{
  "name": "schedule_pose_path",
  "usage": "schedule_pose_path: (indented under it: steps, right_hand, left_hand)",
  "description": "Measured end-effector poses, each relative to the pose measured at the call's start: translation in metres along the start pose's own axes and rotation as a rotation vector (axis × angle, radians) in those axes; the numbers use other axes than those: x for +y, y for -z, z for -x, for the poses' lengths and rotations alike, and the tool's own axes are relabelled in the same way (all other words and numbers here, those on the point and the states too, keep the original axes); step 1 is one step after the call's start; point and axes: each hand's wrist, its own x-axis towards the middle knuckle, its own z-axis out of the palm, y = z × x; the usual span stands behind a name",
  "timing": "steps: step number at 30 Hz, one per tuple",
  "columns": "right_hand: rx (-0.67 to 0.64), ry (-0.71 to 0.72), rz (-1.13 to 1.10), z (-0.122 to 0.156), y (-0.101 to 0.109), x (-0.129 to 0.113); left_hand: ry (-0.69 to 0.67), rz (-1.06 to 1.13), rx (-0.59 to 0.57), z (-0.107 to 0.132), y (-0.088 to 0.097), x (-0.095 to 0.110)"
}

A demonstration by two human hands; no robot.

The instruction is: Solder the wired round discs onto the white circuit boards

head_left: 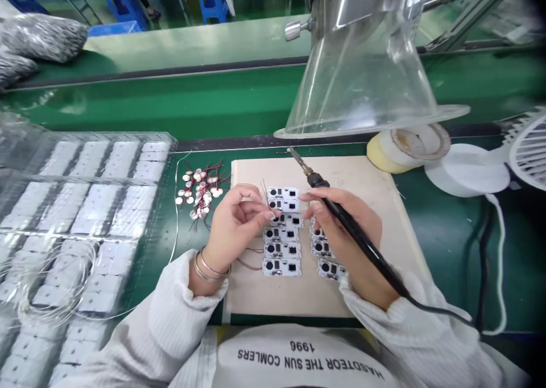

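My right hand (347, 234) grips a black-handled soldering iron (362, 243), its metal tip (294, 157) pointing away over a beige work board (256, 297). My left hand (236, 220) pinches thin wires (264, 194) between its fingertips, right beside a white circuit board (284, 200). Several of these white boards (281, 267) with black parts lie in two rough columns between my hands, partly hidden by my fingers. To the left of the beige board lies a heap of small metal discs with red-and-black wires (200, 192).
A clear plastic fume hood (362, 86) hangs above the bench. A tape roll (409, 146), a sponge and a white fan (529, 155) sit to the right. Stacked boards in clear plastic (81, 217) fill the left. A green conveyor belt (149, 103) runs behind.
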Motion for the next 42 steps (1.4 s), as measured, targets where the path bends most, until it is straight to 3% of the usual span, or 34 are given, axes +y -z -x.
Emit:
schedule_pose_path:
  steps: [3, 7, 13, 20, 27, 42]
  right_hand:
    - [-0.077, -0.012, -0.096, -0.001, -0.008, 0.001]
    - [-0.142, -0.068, -0.233, 0.002, -0.018, 0.002]
    - [-0.117, -0.142, -0.326, 0.007, -0.021, 0.001]
    - [0.034, -0.101, -0.374, 0.005, -0.021, 0.0]
    - [0.001, -0.084, -0.31, 0.006, -0.022, 0.001]
    - [-0.015, -0.079, -0.189, 0.007, -0.022, 0.001]
  left_hand:
    - [0.048, -0.013, -0.048, 0.004, -0.003, -0.001]
    - [-0.079, -0.214, -0.09, 0.007, -0.004, -0.002]
    - [-0.199, -0.383, -0.213, 0.009, -0.005, -0.004]
    - [-0.034, -0.296, -0.247, 0.008, -0.005, -0.003]
    - [0.17, -0.195, -0.185, 0.009, -0.009, -0.001]
    - [0.158, -0.165, -0.131, 0.013, -0.01, 0.002]
